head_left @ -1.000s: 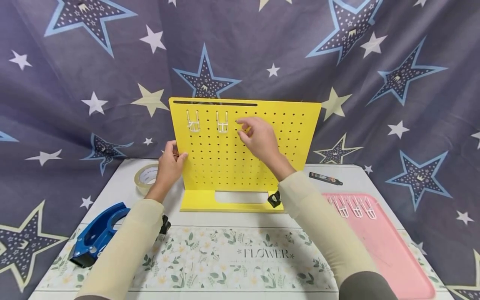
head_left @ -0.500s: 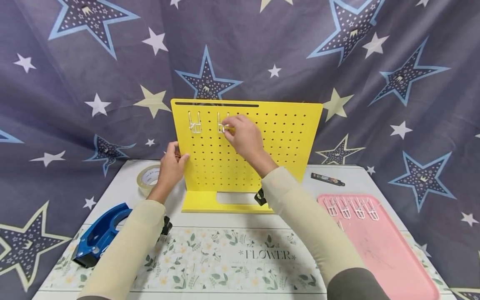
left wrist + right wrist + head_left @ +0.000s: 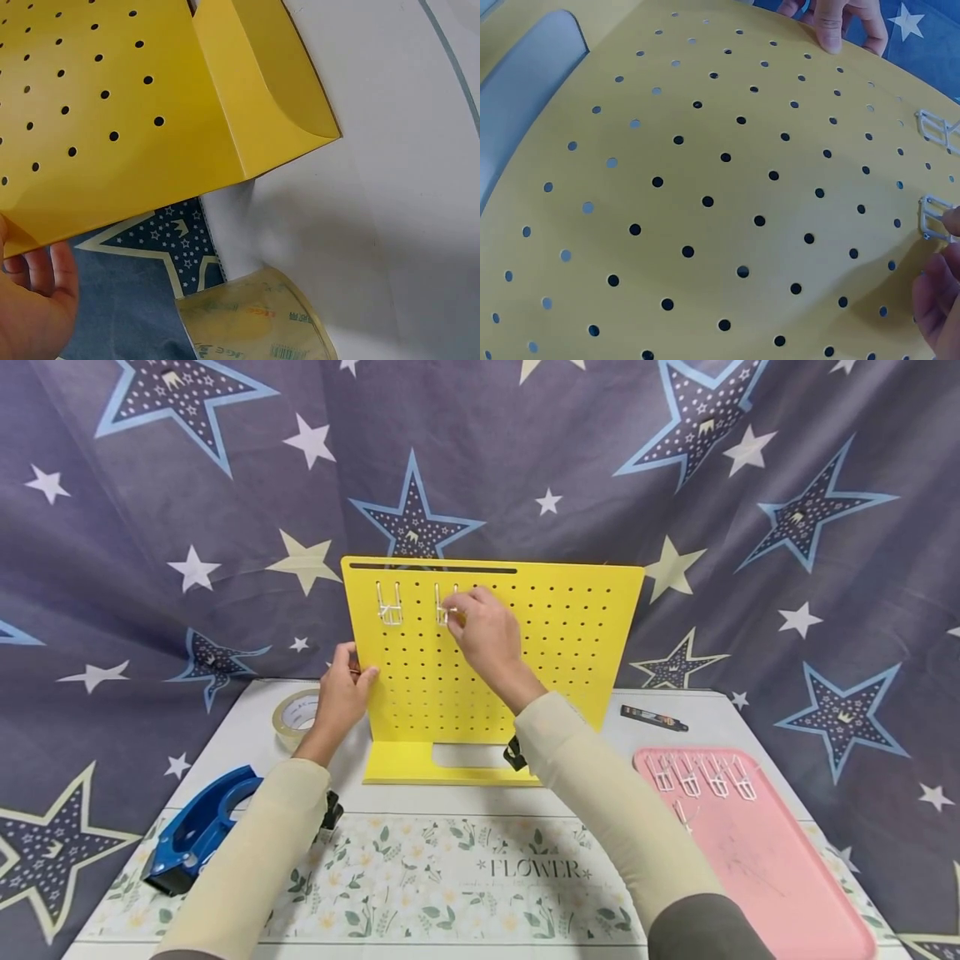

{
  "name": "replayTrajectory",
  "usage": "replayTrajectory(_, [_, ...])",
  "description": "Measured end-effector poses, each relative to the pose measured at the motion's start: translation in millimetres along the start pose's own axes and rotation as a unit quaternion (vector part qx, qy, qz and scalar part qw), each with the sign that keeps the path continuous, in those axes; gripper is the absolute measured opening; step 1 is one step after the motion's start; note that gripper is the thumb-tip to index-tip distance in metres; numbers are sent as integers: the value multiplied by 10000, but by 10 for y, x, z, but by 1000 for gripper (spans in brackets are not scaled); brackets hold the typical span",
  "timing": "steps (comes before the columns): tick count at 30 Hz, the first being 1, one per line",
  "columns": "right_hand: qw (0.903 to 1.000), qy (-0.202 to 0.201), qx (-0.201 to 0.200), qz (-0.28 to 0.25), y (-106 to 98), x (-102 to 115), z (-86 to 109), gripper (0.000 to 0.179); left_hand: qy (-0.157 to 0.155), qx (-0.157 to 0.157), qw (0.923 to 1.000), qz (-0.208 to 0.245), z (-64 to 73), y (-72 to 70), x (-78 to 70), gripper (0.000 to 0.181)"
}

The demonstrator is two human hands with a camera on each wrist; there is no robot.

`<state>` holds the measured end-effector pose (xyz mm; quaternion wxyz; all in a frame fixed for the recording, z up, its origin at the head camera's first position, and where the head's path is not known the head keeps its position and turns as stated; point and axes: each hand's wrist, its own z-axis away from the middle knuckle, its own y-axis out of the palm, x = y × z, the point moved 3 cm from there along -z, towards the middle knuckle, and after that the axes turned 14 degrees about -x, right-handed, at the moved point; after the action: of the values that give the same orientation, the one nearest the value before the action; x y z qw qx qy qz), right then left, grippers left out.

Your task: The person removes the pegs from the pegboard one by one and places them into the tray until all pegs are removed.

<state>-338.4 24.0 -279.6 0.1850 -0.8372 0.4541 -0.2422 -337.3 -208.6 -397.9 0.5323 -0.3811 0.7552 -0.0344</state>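
A yellow pegboard stands upright on its own base on the table. My left hand grips its left edge, thumb on the front face and fingers behind, as the left wrist view also shows. Two white wire hooks hang in the upper rows. The left hook hangs apart from both hands. My right hand pinches the lower part of the second hook between thumb and forefinger; in the head view the fingertips cover part of it.
At right lies a pink tray with several more white hooks. Behind it is a black marker-like tube. On the left are a tape roll and a blue tape dispenser. A starry curtain hangs behind the board.
My right hand has moved left from bare holes to the second hook and taken hold of it, then stayed there. My left hand keeps its grip on the board's edge.
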Motion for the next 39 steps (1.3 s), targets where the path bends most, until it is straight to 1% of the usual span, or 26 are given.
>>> replayTrajectory(11, [9994, -227, -219, 105, -14, -21, -3, 14, -34, -23, 10000, -1, -4, 28, 15, 41])
replayTrajectory(18, [9982, -385, -451, 6, -30, -31, 19, 13, -40, -1, 10000, -37, 0, 32, 9, 41])
replayTrajectory(23, [9981, -390, -483, -25, -68, -13, 18, 12, -13, -13, 10000, -57, 1, 29, 6, 42])
replayTrajectory(31, [9969, -541, -519, -225, -207, -2, 51, 10, -37, -26, 10000, -26, 4, 34, 5, 41])
replayTrajectory(35, [9950, -665, -610, -430, -296, -60, 102, 9, -33, -56, 10000, -51, 7, 20, 1, 41])
replayTrajectory(39, [9936, -688, -658, -606, -409, -148, 152, 8, 29, -88, 9999, -85, 5, 5, -9, 42])
